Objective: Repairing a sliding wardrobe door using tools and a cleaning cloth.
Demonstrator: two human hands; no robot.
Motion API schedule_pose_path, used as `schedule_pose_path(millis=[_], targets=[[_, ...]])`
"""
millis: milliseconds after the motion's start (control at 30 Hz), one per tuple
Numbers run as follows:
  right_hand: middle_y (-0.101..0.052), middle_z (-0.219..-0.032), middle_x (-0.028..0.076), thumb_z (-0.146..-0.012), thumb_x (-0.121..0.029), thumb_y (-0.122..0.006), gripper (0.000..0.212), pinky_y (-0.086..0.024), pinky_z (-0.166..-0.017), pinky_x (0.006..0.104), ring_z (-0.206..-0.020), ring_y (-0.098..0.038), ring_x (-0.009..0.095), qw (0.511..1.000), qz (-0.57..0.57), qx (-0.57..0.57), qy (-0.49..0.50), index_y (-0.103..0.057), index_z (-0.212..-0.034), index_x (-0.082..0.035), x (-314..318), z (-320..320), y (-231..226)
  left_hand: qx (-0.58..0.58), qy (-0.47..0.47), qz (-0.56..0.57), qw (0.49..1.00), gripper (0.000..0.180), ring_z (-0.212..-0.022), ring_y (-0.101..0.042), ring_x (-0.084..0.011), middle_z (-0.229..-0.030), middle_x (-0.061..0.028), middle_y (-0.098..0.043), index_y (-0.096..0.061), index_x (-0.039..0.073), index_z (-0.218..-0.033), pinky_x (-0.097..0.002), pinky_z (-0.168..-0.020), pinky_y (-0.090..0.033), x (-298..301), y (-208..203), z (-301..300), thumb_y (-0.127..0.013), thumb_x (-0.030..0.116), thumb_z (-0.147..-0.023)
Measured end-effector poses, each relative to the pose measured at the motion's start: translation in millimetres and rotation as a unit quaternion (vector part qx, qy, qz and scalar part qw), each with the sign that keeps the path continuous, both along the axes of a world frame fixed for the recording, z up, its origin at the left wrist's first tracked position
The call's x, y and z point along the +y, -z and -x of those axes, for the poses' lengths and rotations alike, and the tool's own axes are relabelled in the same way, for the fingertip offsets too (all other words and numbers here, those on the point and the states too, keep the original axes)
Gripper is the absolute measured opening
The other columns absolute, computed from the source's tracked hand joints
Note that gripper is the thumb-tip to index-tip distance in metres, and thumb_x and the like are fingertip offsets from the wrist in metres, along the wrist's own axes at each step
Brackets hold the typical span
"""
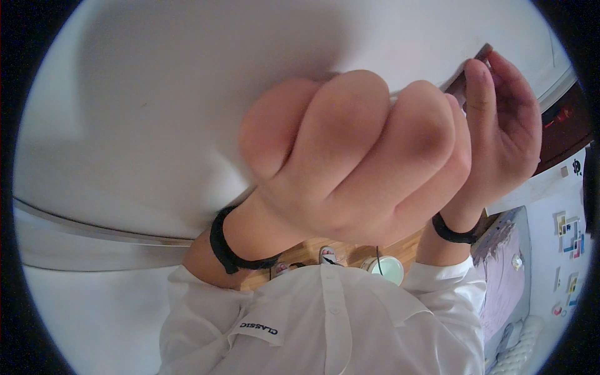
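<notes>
My left hand (pixel 356 156) is raised close in front of me, its fingers curled into a fist. Whatever lies inside that fist is hidden from view. Farther right, my right hand (pixel 509 119) pinches a thin, flat, grey-brown strip (pixel 458 86) between thumb and fingers. The strip slants down behind the left fist, so I cannot tell whether the left hand grips its other end. Both hands are up near a broad white surface (pixel 156 125), on which shadows fall. A black band circles each wrist.
A metal trim (pixel 125 232) crosses the white surface at the lower left. Below, a pale green bucket (pixel 389 269) stands on the wood floor (pixel 359 253) near sandalled feet. A bed with a mauve cover (pixel 503 275) is at the right, below dark red-brown furniture (pixel 569 140).
</notes>
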State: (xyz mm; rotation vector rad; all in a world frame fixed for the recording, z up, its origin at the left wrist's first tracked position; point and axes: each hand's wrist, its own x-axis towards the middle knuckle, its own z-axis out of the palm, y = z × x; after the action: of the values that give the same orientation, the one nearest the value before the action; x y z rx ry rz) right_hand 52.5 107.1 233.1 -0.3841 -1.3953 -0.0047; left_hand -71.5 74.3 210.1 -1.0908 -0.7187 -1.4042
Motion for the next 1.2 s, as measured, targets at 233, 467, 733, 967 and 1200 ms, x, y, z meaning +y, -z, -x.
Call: schedule_pose_path(millis=[233, 467, 733, 967, 1200], targets=[[-0.070, -0.084, 0.004, -0.085, -0.001, -0.076, 0.013, -0.052, -0.068, 0.0196, -0.074, -0.064, 0.008, 0.992, 0.123, 0.019, 0.025, -0.067, -0.094, 0.003, -8.1, -8.1, 10.3, 0.054, 0.021, 0.030, 0.998, 0.024, -0.064, -0.048, -0.0133, -0.076, 0.0059, -0.053, -0.072, 0.022, -0.084, -0.0266, -0.059, -0.037, 1.5, 3.4, 4.4, -0.072, 0.013, -0.062], [-0.069, -0.084, 0.003, -0.090, -0.007, -0.072, 0.010, -0.047, -0.064, 0.0159, -0.071, -0.060, 0.005, 0.964, 0.261, 0.017, -0.045, -0.068, -0.095, 0.001, -20.8, -1.6, 2.5, 0.069, 0.024, 0.083, 0.994, 0.025, -0.069, -0.052, -0.0152, -0.080, 0.0045, -0.056, -0.073, 0.020, -0.091, -0.0291, -0.062, -0.041, -3.6, 11.4, 8.5, -0.072, 0.013, -0.067], [-0.063, -0.084, -0.002, -0.091, -0.008, -0.071, 0.012, -0.046, -0.066, 0.0167, -0.073, -0.056, 0.004, 0.985, 0.138, -0.074, 0.070, -0.062, -0.094, -0.001, -14.3, -6.2, 18.3, 0.103, 0.047, 0.094, 0.989, 0.021, -0.069, -0.052, -0.0160, -0.080, 0.0021, -0.057, -0.074, 0.016, -0.093, -0.0288, -0.060, -0.042, -7.3, 11.1, 16.9, -0.072, 0.017, -0.072], [-0.060, -0.083, 0.004, -0.086, -0.009, -0.074, 0.020, -0.048, -0.064, 0.0236, -0.074, -0.058, 0.010, 0.984, 0.035, -0.109, 0.139, -0.058, -0.094, -0.003, -13.3, -16.3, -1.3, 0.123, 0.065, 0.102, 0.985, 0.020, -0.067, -0.052, -0.0160, -0.079, 0.0010, -0.057, -0.074, 0.013, -0.093, -0.0285, -0.056, -0.041, -20.5, -16.1, 10.0, -0.073, 0.016, -0.073], [-0.064, -0.093, 0.006, -0.087, -0.001, -0.073, 0.032, -0.051, -0.076, 0.0201, -0.082, -0.061, 0.009, 0.990, 0.122, -0.067, 0.011, -0.051, -0.109, 0.002, -16.9, -23.5, -20.2, 0.121, 0.068, 0.104, 0.985, 0.020, -0.067, -0.052, -0.0163, -0.080, 0.0012, -0.057, -0.074, 0.013, -0.094, -0.0288, -0.058, -0.041, -20.8, -29.0, 5.5, -0.073, 0.016, -0.074]])
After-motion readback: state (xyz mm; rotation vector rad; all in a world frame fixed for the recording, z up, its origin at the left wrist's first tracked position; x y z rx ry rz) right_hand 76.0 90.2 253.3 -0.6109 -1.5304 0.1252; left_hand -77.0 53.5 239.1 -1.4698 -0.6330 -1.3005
